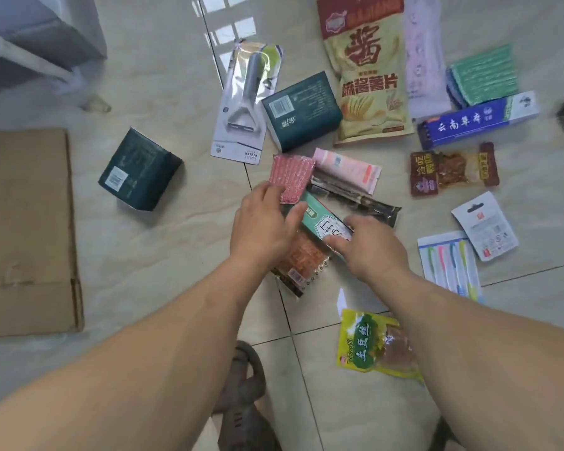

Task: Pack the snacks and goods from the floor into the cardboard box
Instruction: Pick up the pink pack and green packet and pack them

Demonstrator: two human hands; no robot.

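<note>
Presently the left hand (261, 222) holds the green-and-white carton (323, 224) in a narrow grip, thumb across its near end and fingers curled over the pink scouring pad (293, 177) beyond it. The right hand (368, 249) rests on the same carton's other end, index finger laid along its label, the remaining fingers loosely bent; whether it grips cannot be told. Under the carton lies an orange snack pack (306, 258), and just beyond it a dark sleeve (362, 200) and a pink tube (349, 167).

Farther out on the floor (163, 92) lie a boxed peeler (245, 102), two dark green tissue packs (302, 110) (140, 169), a large chip bag (365, 70), a blue toothpaste box (476, 120), a brown meat snack (453, 169), a toothbrush pack (450, 265) and a yellow-green snack pouch (375, 343) nearest the person.

The cardboard box (26, 229) lies flattened at the floor's left edge, well apart from both hands.
</note>
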